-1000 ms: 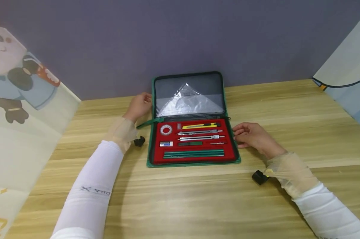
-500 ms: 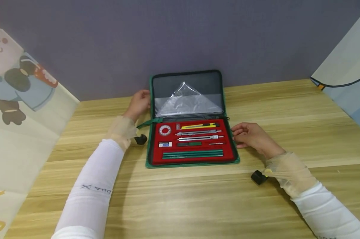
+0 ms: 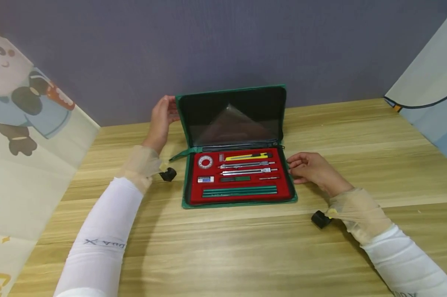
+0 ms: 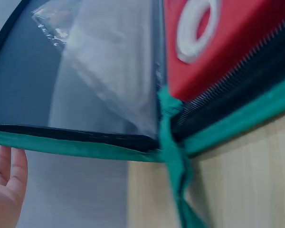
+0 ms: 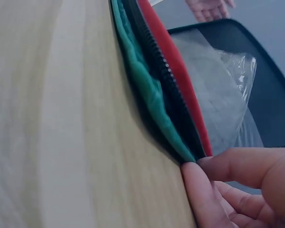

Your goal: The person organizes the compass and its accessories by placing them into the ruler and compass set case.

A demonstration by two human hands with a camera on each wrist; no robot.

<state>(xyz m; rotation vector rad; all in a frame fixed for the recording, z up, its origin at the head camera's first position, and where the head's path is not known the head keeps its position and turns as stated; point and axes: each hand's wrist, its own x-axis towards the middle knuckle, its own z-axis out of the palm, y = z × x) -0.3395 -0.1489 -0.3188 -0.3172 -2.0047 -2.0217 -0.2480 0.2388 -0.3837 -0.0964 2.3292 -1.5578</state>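
- Two hands on one green zip case, lying mid-table on the wooden table, hinge on the far side, close to the grey back wall.
- Left hand at the lid's far-left corner, fingers curled round its edge, lid tilted up to near upright.
- Right hand pressed against the near-right rim of the base, thumb and fingertips touching the green edge in the right wrist view, fingers bent; whether pinching or merely bracing, cannot tell.
- Judged best: swinging the lid slowly about the hinge, with the base kept flat under steady right-hand pressure.
- Worth watching: the clear plastic triangle in the lid pocket, likely to slide as the lid tips.
- Also worth minding: the green strap at the left hinge end, best kept out of the zip teeth.
- Long axis of the case running left to right; open mouth facing the person.
- Inside on the red tray: yellow knife, compasses and green pencils, all lying left to right as well.
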